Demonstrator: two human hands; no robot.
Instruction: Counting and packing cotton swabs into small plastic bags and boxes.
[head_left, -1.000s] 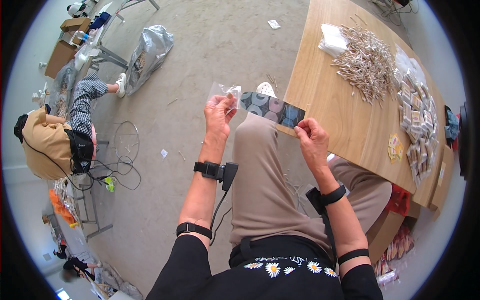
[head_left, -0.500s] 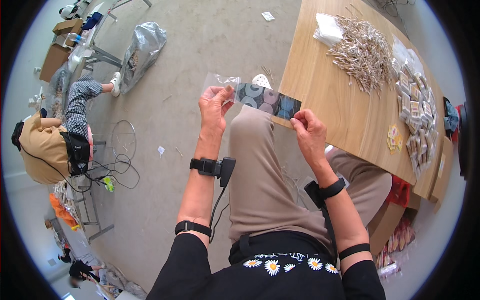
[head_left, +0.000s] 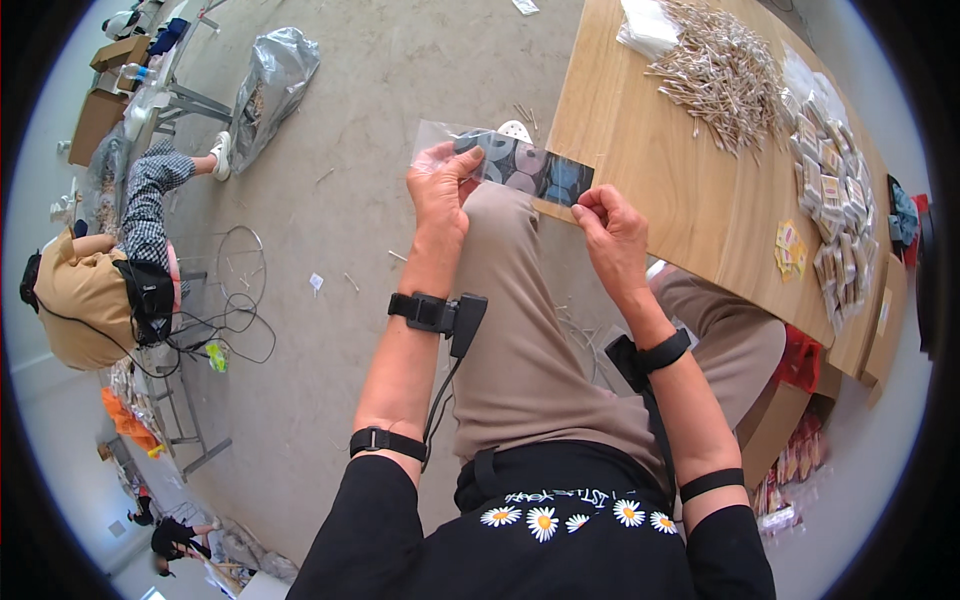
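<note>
A dark printed card with grey, pink and blue round shapes (head_left: 530, 165) spans the space between my hands, above my knee. Its left part lies in or against a clear plastic bag (head_left: 430, 137); how far the card sits inside is hard to tell. My left hand (head_left: 442, 185) pinches bag and card together at the left, thumb on top. With thumb and forefinger, my right hand (head_left: 612, 235) grips the card's lower right corner. Both hands are closed.
On the wooden table (head_left: 620, 150) to the right lie a heap of cotton swabs (head_left: 715, 75), clear bags (head_left: 648, 25), yellow cards (head_left: 790, 250) and many packed bundles (head_left: 838, 200). Another person (head_left: 85, 300) sits far left. A large plastic sack (head_left: 275, 95) stands on the floor.
My left hand has slid rightward, its thumb now over the dark card's left end. Bag and card have risen slightly, and my right hand has shifted a little up and left.
</note>
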